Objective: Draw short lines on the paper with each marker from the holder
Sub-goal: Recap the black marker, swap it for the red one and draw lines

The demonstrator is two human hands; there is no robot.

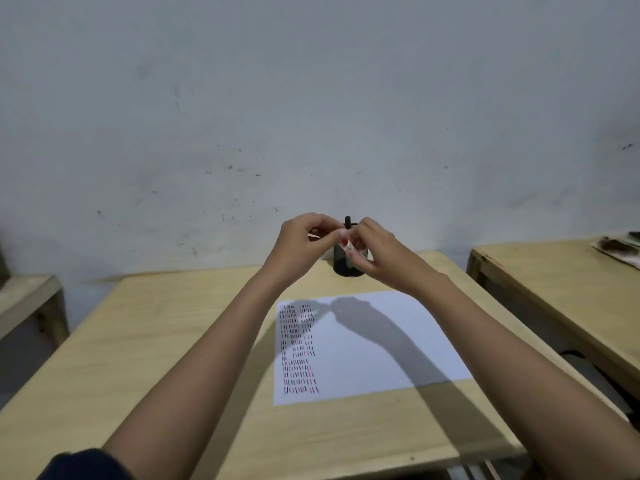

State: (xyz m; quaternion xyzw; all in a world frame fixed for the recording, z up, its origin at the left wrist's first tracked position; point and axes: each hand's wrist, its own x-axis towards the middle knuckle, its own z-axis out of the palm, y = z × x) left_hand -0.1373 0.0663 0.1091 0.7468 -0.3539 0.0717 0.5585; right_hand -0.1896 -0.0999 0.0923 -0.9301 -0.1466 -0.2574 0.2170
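Note:
A white sheet of paper (381, 344) lies on the wooden table (173, 341), with rows of short black, red and blue lines along its left side. Behind it stands a black round holder (346, 265) with a black marker (347, 223) sticking up. Both hands are raised together in front of the holder. My left hand (301, 247) and my right hand (377, 254) pinch a white marker with a red part (345, 241) between them. Fingers cover most of it, so whether the cap is on or off is hidden.
A second wooden table (554, 282) stands to the right with a dark object at its far corner. A low wooden piece (31, 299) sits at the left. A grey wall rises right behind the table.

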